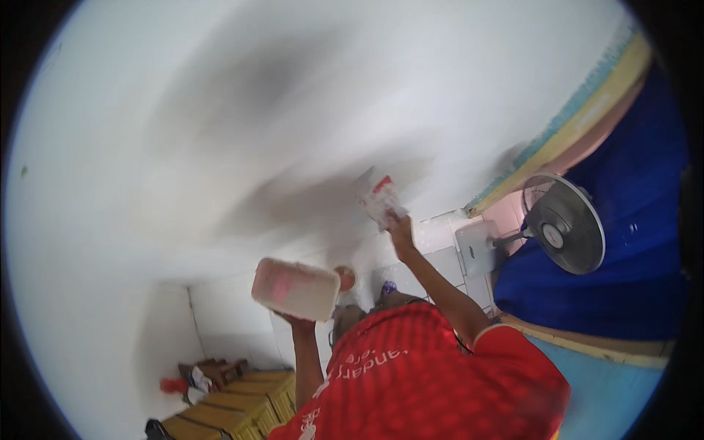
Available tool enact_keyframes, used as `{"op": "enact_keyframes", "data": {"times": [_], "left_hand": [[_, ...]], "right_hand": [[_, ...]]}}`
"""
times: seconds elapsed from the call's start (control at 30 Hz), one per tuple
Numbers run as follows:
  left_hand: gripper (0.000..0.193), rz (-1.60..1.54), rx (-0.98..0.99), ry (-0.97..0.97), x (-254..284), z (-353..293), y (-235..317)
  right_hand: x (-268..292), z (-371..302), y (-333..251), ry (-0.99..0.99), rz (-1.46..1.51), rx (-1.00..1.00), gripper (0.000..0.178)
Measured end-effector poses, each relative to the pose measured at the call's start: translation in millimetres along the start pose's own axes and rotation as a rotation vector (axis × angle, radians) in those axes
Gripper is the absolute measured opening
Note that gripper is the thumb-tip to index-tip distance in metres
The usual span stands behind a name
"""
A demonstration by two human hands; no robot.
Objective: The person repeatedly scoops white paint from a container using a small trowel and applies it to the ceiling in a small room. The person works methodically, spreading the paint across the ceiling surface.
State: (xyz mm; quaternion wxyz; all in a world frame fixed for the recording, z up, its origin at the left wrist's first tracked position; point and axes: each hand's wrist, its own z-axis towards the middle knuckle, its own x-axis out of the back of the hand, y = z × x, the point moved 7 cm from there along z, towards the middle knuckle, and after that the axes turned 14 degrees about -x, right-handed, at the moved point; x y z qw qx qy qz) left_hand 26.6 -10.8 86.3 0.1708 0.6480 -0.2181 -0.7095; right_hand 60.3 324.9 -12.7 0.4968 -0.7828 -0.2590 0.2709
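Observation:
My left hand (297, 321) is closed at the lower edge of a pale, rectangular plastic tub (312, 288), holding it up before the white wall (147, 198). A pinkish patch shows on the tub's side. Further up and to the right, my right hand (400, 229) grips a flat white piece with a red patch (378, 196). Its far end is close to the wall and blurred, so I cannot tell its exact kind or whether it touches the wall.
A grey round fan (563, 227) with a white base (475, 249) stands at right, before a blue curtain (616, 293). A small reddish-brown round thing (345, 278) lies beyond the tub on white floor tiles. Yellowish-brown boxes (235, 411) fill the lower left.

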Motion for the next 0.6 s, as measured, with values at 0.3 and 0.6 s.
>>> {"op": "enact_keyframes", "data": {"times": [0.3, 0.6], "left_hand": [[0.070, -0.268, 0.095, -0.006, -82, 17, -18], [0.076, -0.347, 0.050, -0.189, -133, 31, -11]], "right_hand": [[36, -125, -124, -0.073, 0.110, 0.033, 0.029], [-101, -237, -248, -0.672, -0.900, 0.625, 0.030]]}}
